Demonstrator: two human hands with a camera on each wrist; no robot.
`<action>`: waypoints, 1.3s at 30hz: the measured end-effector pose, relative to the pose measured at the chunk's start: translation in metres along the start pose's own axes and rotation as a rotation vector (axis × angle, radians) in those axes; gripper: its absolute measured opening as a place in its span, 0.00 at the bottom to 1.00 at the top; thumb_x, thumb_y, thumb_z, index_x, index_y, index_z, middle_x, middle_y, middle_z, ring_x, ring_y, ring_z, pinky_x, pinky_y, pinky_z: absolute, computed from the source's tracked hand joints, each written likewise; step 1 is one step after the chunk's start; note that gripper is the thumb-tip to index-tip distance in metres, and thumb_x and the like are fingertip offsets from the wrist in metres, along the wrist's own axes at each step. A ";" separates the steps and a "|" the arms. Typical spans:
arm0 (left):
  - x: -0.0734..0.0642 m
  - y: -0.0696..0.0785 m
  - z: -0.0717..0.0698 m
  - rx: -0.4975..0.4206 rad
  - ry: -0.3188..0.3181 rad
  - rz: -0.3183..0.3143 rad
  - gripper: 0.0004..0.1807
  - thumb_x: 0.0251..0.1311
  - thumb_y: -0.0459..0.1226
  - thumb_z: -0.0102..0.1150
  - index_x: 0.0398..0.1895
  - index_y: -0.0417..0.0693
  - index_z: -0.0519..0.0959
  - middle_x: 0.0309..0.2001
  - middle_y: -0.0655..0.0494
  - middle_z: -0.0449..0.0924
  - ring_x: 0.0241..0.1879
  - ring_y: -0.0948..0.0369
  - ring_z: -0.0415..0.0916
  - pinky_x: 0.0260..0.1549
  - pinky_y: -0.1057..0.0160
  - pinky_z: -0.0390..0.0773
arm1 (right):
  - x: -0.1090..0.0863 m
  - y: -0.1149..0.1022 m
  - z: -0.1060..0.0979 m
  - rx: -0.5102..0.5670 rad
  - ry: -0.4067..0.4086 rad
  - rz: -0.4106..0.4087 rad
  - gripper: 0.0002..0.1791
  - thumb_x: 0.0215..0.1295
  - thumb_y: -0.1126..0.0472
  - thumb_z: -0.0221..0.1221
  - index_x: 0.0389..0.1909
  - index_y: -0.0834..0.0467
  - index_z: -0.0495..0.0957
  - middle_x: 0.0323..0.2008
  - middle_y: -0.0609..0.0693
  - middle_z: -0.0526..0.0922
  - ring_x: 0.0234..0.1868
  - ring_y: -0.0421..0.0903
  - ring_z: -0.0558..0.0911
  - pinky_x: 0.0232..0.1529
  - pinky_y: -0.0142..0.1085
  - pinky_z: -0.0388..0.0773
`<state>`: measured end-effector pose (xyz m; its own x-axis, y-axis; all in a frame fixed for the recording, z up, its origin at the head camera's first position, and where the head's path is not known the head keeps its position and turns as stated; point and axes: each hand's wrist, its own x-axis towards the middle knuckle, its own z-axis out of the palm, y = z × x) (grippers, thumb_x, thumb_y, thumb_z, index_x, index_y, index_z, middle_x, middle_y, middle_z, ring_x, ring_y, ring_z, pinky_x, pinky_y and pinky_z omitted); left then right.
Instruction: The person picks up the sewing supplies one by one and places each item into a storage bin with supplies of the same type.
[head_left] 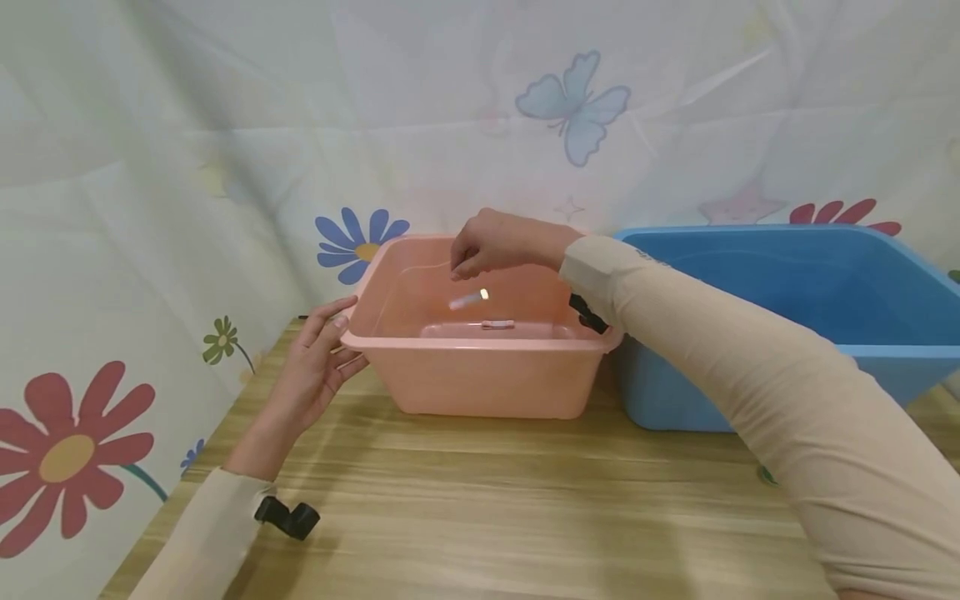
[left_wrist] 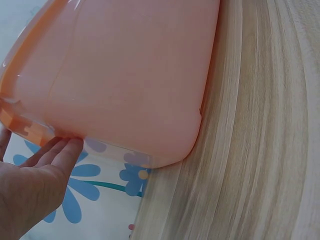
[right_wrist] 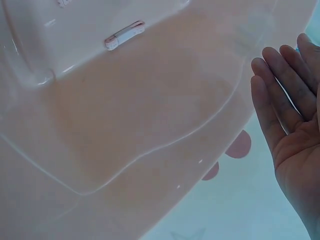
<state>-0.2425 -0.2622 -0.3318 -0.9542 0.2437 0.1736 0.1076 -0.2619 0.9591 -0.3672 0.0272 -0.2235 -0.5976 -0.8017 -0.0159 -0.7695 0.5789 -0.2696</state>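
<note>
On my feed a small pink-and-white strip (head_left: 497,325) lies on the floor of the pink basin (head_left: 487,379), along the foot of its far wall. Above it I see a pale blurred object (head_left: 470,299), too smeared for me to name. My right hand (head_left: 498,242) hangs over the basin, apart from both; the right wrist view shows its fingers extended and holding nothing. At the basin's left end my left hand (head_left: 318,358) touches the rim, its fingers fairly straight against the underside and clamped on nothing that I can see.

Just right of the pink basin I have a larger blue basin (head_left: 907,351), partly behind my beige right sleeve (head_left: 720,358). Both stand on a wood-grain counter (head_left: 480,500), its pale brown streaks running mostly crosswise in my head view. A small black camera (head_left: 288,517) juts from my left cuff.

Behind the counter hangs a creased whitish curtain (head_left: 420,100), printed with a light-blue butterfly (head_left: 577,108), a blue flower (head_left: 366,252) and, at far left, a large red flower (head_left: 67,458).
</note>
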 end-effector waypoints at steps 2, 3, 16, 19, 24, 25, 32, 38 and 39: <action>0.001 0.000 0.000 0.008 0.002 -0.001 0.24 0.72 0.42 0.45 0.69 0.52 0.59 0.58 0.41 0.66 0.49 0.55 0.79 0.48 0.58 0.78 | -0.001 0.000 -0.003 -0.013 0.008 -0.009 0.12 0.62 0.49 0.61 0.39 0.52 0.84 0.33 0.48 0.85 0.33 0.44 0.81 0.36 0.30 0.78; 0.001 0.000 0.000 0.013 0.003 -0.003 0.24 0.72 0.42 0.45 0.69 0.52 0.59 0.59 0.41 0.65 0.49 0.55 0.79 0.49 0.58 0.78 | -0.002 0.000 -0.005 -0.017 0.012 -0.010 0.12 0.62 0.49 0.61 0.39 0.52 0.84 0.34 0.49 0.85 0.34 0.44 0.81 0.36 0.30 0.78; 0.005 -0.004 0.001 0.012 -0.019 -0.008 0.25 0.72 0.42 0.43 0.69 0.51 0.57 0.60 0.41 0.65 0.50 0.55 0.79 0.49 0.58 0.78 | -0.027 -0.004 -0.043 -0.084 0.084 -0.044 0.10 0.65 0.50 0.59 0.38 0.49 0.85 0.33 0.44 0.85 0.33 0.38 0.80 0.38 0.32 0.77; 0.007 -0.003 0.001 0.011 -0.021 -0.001 0.24 0.72 0.41 0.43 0.69 0.52 0.57 0.59 0.41 0.66 0.51 0.55 0.79 0.49 0.58 0.78 | -0.044 -0.007 -0.055 -0.076 0.112 -0.023 0.08 0.65 0.50 0.58 0.40 0.46 0.84 0.34 0.41 0.85 0.35 0.39 0.81 0.40 0.32 0.77; 0.007 -0.002 0.000 0.001 0.007 0.006 0.24 0.71 0.42 0.46 0.68 0.52 0.59 0.59 0.42 0.66 0.48 0.55 0.80 0.48 0.59 0.78 | -0.079 -0.018 -0.065 -0.084 0.145 -0.043 0.10 0.64 0.50 0.59 0.44 0.45 0.83 0.38 0.39 0.84 0.39 0.37 0.82 0.43 0.33 0.79; 0.007 -0.002 -0.001 -0.005 0.007 0.006 0.24 0.71 0.42 0.46 0.68 0.52 0.59 0.59 0.42 0.66 0.48 0.55 0.80 0.48 0.58 0.78 | -0.088 -0.020 -0.064 -0.086 0.149 -0.056 0.11 0.64 0.50 0.60 0.45 0.45 0.83 0.39 0.39 0.84 0.40 0.36 0.82 0.44 0.33 0.79; 0.006 -0.003 -0.004 -0.013 -0.012 0.012 0.23 0.72 0.40 0.43 0.69 0.51 0.58 0.59 0.42 0.66 0.49 0.54 0.79 0.49 0.58 0.78 | -0.156 -0.033 -0.049 -0.099 0.177 -0.140 0.14 0.63 0.50 0.61 0.49 0.44 0.81 0.41 0.35 0.83 0.40 0.30 0.80 0.41 0.29 0.79; 0.008 -0.003 -0.004 -0.012 -0.004 0.011 0.23 0.72 0.40 0.43 0.69 0.51 0.58 0.59 0.42 0.65 0.49 0.54 0.80 0.48 0.58 0.78 | -0.207 -0.038 -0.030 -0.117 0.221 -0.207 0.14 0.63 0.52 0.61 0.50 0.44 0.80 0.43 0.33 0.82 0.41 0.30 0.80 0.40 0.32 0.81; 0.008 -0.003 -0.004 -0.009 0.001 0.011 0.23 0.72 0.41 0.43 0.69 0.51 0.58 0.59 0.41 0.65 0.48 0.54 0.80 0.48 0.58 0.78 | -0.215 -0.039 -0.026 -0.112 0.228 -0.201 0.14 0.63 0.53 0.61 0.50 0.43 0.80 0.44 0.32 0.82 0.41 0.29 0.80 0.40 0.32 0.81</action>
<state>-0.2517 -0.2632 -0.3345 -0.9531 0.2401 0.1841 0.1157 -0.2729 0.9551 -0.2143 0.1809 -0.1844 -0.4564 -0.8550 0.2462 -0.8897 0.4352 -0.1378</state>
